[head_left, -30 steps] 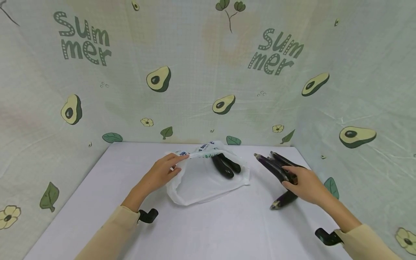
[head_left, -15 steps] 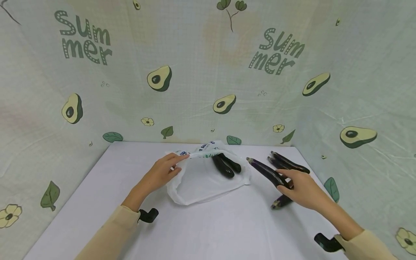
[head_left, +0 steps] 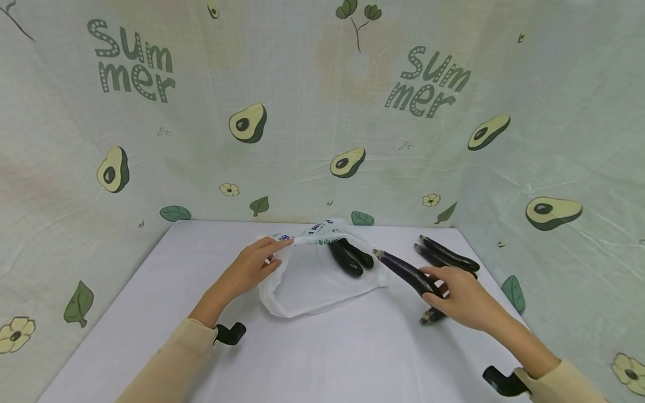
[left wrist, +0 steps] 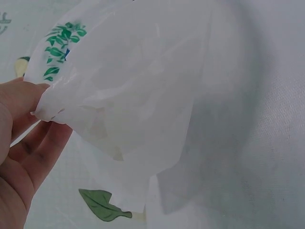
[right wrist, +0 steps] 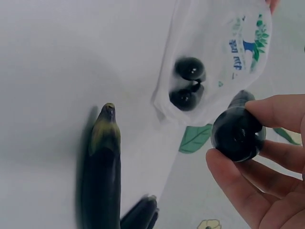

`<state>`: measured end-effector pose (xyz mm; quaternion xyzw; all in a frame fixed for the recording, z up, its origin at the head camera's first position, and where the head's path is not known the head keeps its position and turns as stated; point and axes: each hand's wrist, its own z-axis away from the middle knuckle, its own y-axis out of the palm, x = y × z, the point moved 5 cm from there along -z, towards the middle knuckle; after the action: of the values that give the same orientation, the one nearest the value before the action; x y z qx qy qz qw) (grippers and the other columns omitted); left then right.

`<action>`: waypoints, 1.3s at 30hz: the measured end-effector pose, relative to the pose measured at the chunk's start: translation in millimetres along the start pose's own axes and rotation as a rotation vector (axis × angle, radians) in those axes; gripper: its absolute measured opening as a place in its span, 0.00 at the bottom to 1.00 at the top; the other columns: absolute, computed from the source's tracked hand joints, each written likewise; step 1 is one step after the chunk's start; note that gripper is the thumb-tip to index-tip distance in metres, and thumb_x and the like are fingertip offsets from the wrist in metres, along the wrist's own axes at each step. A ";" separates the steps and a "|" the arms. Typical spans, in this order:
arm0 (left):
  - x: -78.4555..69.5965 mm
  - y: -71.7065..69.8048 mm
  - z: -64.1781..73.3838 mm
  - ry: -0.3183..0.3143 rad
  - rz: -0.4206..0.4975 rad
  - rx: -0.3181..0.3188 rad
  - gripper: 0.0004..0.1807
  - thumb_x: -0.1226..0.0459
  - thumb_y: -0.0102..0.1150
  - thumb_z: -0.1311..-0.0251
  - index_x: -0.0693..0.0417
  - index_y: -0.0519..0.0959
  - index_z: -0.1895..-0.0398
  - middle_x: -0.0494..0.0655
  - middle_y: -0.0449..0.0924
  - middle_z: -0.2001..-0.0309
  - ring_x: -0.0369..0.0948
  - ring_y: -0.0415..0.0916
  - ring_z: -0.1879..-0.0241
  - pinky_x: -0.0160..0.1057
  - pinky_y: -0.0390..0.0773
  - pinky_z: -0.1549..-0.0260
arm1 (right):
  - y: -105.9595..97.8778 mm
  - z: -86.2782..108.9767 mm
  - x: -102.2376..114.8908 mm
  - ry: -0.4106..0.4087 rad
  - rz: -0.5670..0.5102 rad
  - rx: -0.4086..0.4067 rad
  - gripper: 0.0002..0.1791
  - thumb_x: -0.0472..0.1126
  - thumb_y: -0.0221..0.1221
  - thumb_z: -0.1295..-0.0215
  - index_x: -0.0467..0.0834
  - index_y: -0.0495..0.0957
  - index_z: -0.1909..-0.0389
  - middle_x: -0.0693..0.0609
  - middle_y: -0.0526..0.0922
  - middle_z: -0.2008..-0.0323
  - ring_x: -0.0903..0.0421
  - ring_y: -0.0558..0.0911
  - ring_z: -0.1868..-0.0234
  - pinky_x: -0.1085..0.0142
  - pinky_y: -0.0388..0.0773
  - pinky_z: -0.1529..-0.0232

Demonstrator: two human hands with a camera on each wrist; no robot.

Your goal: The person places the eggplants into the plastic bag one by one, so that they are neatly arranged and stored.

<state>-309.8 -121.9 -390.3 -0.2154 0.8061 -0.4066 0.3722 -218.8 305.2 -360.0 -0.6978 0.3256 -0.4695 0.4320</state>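
Left hand (head_left: 252,266) pinches rim of white bag (head_left: 307,285) containing 2 eggplants (head_left: 345,260); right hand (head_left: 463,296) grips 1 eggplant (head_left: 403,270) near bag.

You have a white tabletop (head_left: 332,358) in front of you. On it lie a white plastic bag (head_left: 307,291), two dark eggplants (head_left: 452,254) toward the far right corner, and a lone eggplant (head_left: 431,317) nearer you.

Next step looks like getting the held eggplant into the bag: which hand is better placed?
Probably the right hand: it grips the eggplant, whose stem end points toward the bag. The left hand is occupied, pinching the bag's edge.
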 end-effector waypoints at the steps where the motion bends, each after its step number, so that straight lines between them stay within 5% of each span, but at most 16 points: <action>1: 0.0 0.1 -0.1 0.010 0.001 -0.003 0.34 0.73 0.68 0.32 0.44 0.75 0.24 0.43 0.80 0.52 0.37 0.74 0.61 0.33 0.79 0.64 | 1.3 0.1 0.6 0.004 -0.006 0.006 0.30 0.39 0.73 0.36 0.35 0.80 0.34 0.45 0.88 0.51 0.61 0.85 0.65 0.69 0.80 0.72; 16: -1.2 -0.6 2.3 0.014 0.017 0.003 0.34 0.73 0.68 0.31 0.45 0.74 0.23 0.45 0.80 0.49 0.37 0.75 0.60 0.34 0.79 0.63 | 24.1 -11.1 13.4 -0.013 -0.038 0.023 0.29 0.39 0.73 0.35 0.35 0.80 0.35 0.46 0.88 0.52 0.62 0.83 0.66 0.69 0.78 0.73; 39: -0.3 -1.9 -0.6 0.014 0.011 0.001 0.33 0.72 0.67 0.31 0.44 0.75 0.24 0.42 0.79 0.52 0.37 0.73 0.61 0.34 0.78 0.65 | 63.0 -43.0 26.8 0.022 -0.078 -0.058 0.28 0.42 0.73 0.34 0.35 0.82 0.36 0.46 0.89 0.54 0.63 0.78 0.69 0.66 0.74 0.69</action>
<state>-310.0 -122.5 -388.4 -0.2081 0.8097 -0.4063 0.3689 -252.9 243.3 -399.2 -0.7170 0.3165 -0.4839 0.3893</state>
